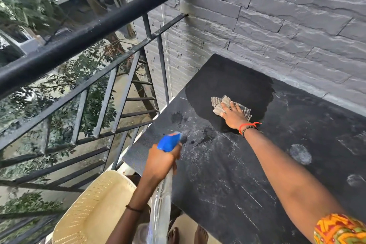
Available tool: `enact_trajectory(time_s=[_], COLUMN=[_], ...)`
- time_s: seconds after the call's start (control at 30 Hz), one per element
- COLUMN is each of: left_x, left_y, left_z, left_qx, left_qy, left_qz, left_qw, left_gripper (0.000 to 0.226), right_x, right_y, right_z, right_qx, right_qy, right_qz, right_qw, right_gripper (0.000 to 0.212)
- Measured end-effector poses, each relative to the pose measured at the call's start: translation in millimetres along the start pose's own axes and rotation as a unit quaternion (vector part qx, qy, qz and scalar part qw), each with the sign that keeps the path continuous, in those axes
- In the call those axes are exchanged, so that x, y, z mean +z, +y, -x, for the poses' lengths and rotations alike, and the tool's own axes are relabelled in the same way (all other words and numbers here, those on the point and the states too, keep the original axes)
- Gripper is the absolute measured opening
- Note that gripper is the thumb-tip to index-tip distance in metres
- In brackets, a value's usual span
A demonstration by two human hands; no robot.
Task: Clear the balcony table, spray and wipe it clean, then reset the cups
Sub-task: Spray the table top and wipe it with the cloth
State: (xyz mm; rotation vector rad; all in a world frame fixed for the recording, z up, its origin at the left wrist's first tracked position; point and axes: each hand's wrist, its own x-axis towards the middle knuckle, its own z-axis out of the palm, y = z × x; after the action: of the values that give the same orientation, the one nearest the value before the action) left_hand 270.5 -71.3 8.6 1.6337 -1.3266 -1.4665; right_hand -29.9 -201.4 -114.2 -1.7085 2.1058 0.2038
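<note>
Head view looks down on a black counter [227,174] set against a grey stone-faced wall [277,16] at the corner of a balcony. The right hand [232,116] lies flat on a striped, crumpled cloth [218,103], fingers stretched out and pressing it onto the far part of the counter. It rests on the cloth and does not grip it. Around the cloth the surface shows a darker, wet-looking patch that reaches to the far corner. Everywhere else the surface is dusty, with pale streaks and a couple of round greyish marks near the right side. A red thread and a beaded bracelet [248,127] circle the right wrist, and a bright patterned sleeve [340,230] shows at the lower right.

The left hand [161,161] is curled tightly around the neck of a spray bottle [160,208], held over the counter's near left edge. Its blue head points toward the counter and its clear body hangs down below the fist.

A black metal railing [89,33] runs along the left, with trees beyond it. A cream plastic chair [93,206] stands just beside the counter's near left corner. Bare feet [201,233] show on the floor at the bottom edge.
</note>
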Motion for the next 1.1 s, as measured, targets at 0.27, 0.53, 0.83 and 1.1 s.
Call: enact_trajectory(time_s=[0.27, 0.53, 0.83, 1.1], left_x=[11.8, -21.8, -38.0, -51.0], left_y=[-30.3, -35.9, -22.0, -33.4], left_z=[30.4, 23.0, 7.9, 14.7], left_qx=[-0.038, -0.054, -0.031, -0.025], left_qy=[-0.092, -0.001, 0.031, 0.034], left_qz=[-0.022, -0.024, 0.021, 0.03], left_qw=[0.995, 0.998, 0.999, 0.999], left_gripper=[0.022, 0.017, 0.016, 0.011], right_x=[-5.7, 54.3, 97.6, 47.8], right_y=[-7.2, -76.9, -56.6, -58.3], right_z=[13.9, 51.2, 174.3, 89.0], right_qx=[0.004, -0.15, -0.205, -0.073], right_qy=[-0.007, 0.052, 0.091, 0.05], right_qz=[-0.015, 0.074, 0.037, 0.025], right_qw=[1.0, 0.985, 0.974, 0.996], right_gripper=[0.053, 0.056, 0.054, 0.053])
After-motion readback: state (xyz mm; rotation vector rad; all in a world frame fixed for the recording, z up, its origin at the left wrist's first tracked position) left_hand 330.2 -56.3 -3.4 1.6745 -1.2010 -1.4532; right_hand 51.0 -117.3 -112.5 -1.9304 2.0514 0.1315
